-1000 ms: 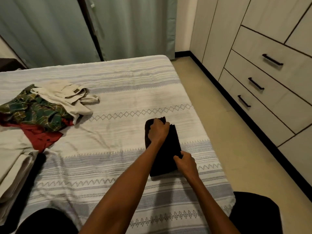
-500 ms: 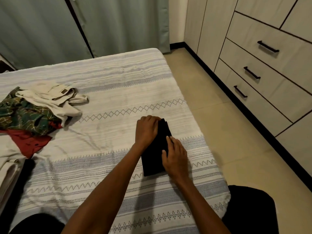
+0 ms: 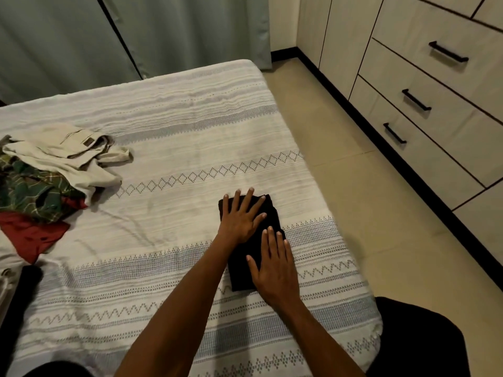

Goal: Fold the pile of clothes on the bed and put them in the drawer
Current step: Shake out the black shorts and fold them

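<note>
A folded black garment (image 3: 243,263) lies on the striped bed (image 3: 177,148) near its right edge. My left hand (image 3: 241,216) rests flat on its far end, fingers spread. My right hand (image 3: 275,265) lies flat on its near right part, fingers apart. Neither hand grips the cloth. At the bed's left sits the unfolded pile: a cream garment (image 3: 65,156) on top, a green plaid shirt (image 3: 30,191) under it and a red garment (image 3: 30,235) in front. The drawers (image 3: 435,85) with black handles stand shut along the right wall.
A strip of tiled floor (image 3: 362,202) runs between the bed and the drawer unit. Grey curtains (image 3: 136,34) hang behind the bed. Folded light and dark cloth (image 3: 13,289) shows at the left edge. A dark shape (image 3: 419,336) sits at the bottom right.
Both hands went from pinching the black garment's edges to lying flat on it with fingers spread. The view shifted slightly left and down.
</note>
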A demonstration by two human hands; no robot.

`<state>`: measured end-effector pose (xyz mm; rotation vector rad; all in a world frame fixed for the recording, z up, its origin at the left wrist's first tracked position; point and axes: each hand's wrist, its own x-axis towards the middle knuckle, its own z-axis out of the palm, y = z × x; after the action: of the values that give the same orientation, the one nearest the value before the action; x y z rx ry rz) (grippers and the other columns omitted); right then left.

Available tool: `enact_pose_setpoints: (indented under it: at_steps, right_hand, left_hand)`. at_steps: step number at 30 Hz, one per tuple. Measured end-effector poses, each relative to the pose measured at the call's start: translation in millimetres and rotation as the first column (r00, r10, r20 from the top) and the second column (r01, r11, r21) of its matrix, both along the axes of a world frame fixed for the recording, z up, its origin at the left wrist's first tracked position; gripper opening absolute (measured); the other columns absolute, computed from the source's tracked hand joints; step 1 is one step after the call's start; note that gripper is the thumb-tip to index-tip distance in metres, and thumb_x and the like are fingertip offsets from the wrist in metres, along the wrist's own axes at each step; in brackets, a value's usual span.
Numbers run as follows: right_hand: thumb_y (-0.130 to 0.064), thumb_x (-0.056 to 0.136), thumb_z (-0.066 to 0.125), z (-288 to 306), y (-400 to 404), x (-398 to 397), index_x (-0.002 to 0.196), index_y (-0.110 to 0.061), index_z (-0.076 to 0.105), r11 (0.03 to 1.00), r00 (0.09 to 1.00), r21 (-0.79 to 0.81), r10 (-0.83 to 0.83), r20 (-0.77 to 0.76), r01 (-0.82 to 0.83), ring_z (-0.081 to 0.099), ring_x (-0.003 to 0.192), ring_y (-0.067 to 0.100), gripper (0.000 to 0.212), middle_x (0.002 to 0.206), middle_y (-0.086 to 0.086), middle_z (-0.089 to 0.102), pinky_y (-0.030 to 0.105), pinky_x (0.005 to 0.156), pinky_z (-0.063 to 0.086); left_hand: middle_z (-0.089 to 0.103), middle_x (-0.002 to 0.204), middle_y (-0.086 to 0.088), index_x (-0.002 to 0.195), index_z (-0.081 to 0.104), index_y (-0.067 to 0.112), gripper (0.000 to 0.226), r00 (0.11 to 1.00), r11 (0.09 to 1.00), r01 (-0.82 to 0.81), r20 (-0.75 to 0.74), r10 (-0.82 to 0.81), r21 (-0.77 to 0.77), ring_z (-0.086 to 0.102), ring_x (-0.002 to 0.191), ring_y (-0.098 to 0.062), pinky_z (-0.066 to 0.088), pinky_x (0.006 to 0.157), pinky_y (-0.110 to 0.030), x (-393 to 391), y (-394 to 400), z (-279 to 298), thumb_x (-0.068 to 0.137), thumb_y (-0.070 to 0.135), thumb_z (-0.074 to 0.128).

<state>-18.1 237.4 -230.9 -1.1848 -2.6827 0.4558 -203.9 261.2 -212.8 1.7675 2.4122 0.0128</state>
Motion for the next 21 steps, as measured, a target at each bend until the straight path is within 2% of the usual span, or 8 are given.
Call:
enact_pose_setpoints:
  at_steps: [4, 6, 9, 11, 13, 16, 18, 21]
  right_hand:
    - [-0.063, 0.104, 0.023, 2.3, -0.5, 2.2, 0.161, -0.014, 0.011, 1.0, 1.0, -0.001, 0.007, -0.015, -0.007, -0.001, 0.156, 0.02, 0.076, 0.169, 0.005, 0.004, 0.044, 0.125, 0.014]
    - [-0.062, 0.104, 0.026, 3.7, -0.6, 4.2, 0.161, -0.015, 0.012, 1.0, 0.999, -0.003, 0.015, -0.043, -0.016, 0.0, 0.156, 0.02, 0.075, 0.169, 0.003, 0.004, 0.045, 0.124, 0.018]
    - [-0.059, 0.104, 0.032, 11.2, -3.2, 13.0, 0.16, -0.017, 0.019, 0.998, 0.989, 0.049, 0.056, -0.136, -0.05, 0.005, 0.156, 0.02, 0.071, 0.168, 0.002, 0.011, 0.047, 0.123, 0.02]
    - [-0.062, 0.101, 0.042, 17.7, -11.1, 22.0, 0.158, -0.017, 0.029, 0.977, 0.964, 0.144, 0.182, -0.194, -0.155, 0.011, 0.155, 0.022, 0.073, 0.167, 0.001, 0.02, 0.049, 0.123, 0.019]
    - [-0.071, 0.094, 0.047, 19.2, -21.6, 29.5, 0.157, -0.019, 0.031, 0.941, 0.934, 0.187, 0.315, -0.171, -0.283, 0.012, 0.155, 0.022, 0.083, 0.166, 0.0, 0.02, 0.051, 0.124, 0.014]
    - [-0.079, 0.088, 0.043, 13.9, -31.2, 30.1, 0.161, -0.022, 0.016, 0.951, 0.953, 0.099, 0.299, -0.058, -0.292, 0.005, 0.155, 0.019, 0.097, 0.168, 0.001, 0.01, 0.05, 0.125, 0.009]
    - [-0.071, 0.086, 0.049, 8.6, -33.7, 25.1, 0.161, -0.022, 0.011, 0.969, 0.97, 0.059, 0.241, -0.022, -0.239, 0.007, 0.155, 0.02, 0.097, 0.168, 0.003, 0.009, 0.048, 0.125, 0.008]
    - [-0.058, 0.085, 0.053, 9.5, -36.9, 13.9, 0.161, -0.02, 0.016, 0.981, 0.983, 0.066, 0.184, 0.025, -0.185, 0.018, 0.153, 0.024, 0.092, 0.167, 0.006, 0.018, 0.048, 0.123, 0.014]
  left_hand:
    - [-0.007, 0.166, 0.008, 0.156, 0.009, 0.045, 0.07, 0.991, 1.0, 0.006, 0.136, -0.006, 0.0, -0.01, 0.153, -0.027, -0.01, 0.12, -0.052, -7.8, -2.4, 11.8, 0.092, 0.07, -0.005]
    - [0.001, 0.167, 0.006, 0.156, 0.019, 0.04, 0.061, 0.975, 0.993, 0.069, 0.206, -0.087, 0.094, -0.001, 0.153, -0.027, 0.001, 0.123, -0.05, -14.0, -9.7, 27.0, 0.1, 0.061, 0.01]
    - [0.03, 0.16, -0.008, 0.148, 0.045, 0.021, 0.05, 0.975, 0.93, 0.172, 0.077, -0.207, 0.325, 0.027, 0.147, -0.033, 0.022, 0.121, -0.046, -27.3, -32.4, 40.0, 0.1, 0.025, 0.035]
    - [0.04, 0.154, -0.013, 0.142, 0.052, 0.016, 0.053, 0.973, 0.903, 0.229, -0.076, -0.217, 0.364, 0.034, 0.142, -0.037, 0.03, 0.117, -0.051, -36.2, -52.2, 44.4, 0.09, 0.017, 0.046]
    - [0.033, 0.158, -0.012, 0.146, 0.047, 0.02, 0.069, 0.953, 0.917, 0.282, -0.19, -0.235, 0.282, 0.031, 0.144, -0.038, 0.028, 0.117, -0.052, -46.3, -72.3, 42.3, 0.08, 0.01, 0.062]
    - [0.007, 0.167, -0.006, 0.158, 0.016, 0.032, 0.104, 0.919, 0.946, 0.319, -0.261, -0.296, 0.053, 0.015, 0.151, -0.035, 0.013, 0.123, -0.051, -56.0, -89.6, 34.0, 0.071, 0.0, 0.062]
    - [-0.004, 0.167, -0.004, 0.158, -0.001, 0.036, 0.11, 0.918, 0.955, 0.297, -0.274, -0.288, -0.008, 0.009, 0.152, -0.034, 0.007, 0.123, -0.051, -52.5, -86.2, 29.9, 0.074, -0.001, 0.06]
    - [-0.004, 0.167, -0.004, 0.157, -0.004, 0.039, 0.107, 0.922, 0.966, 0.256, -0.292, -0.254, -0.031, 0.011, 0.152, -0.036, 0.01, 0.121, -0.054, -43.2, -74.0, 28.9, 0.081, 0.004, 0.061]
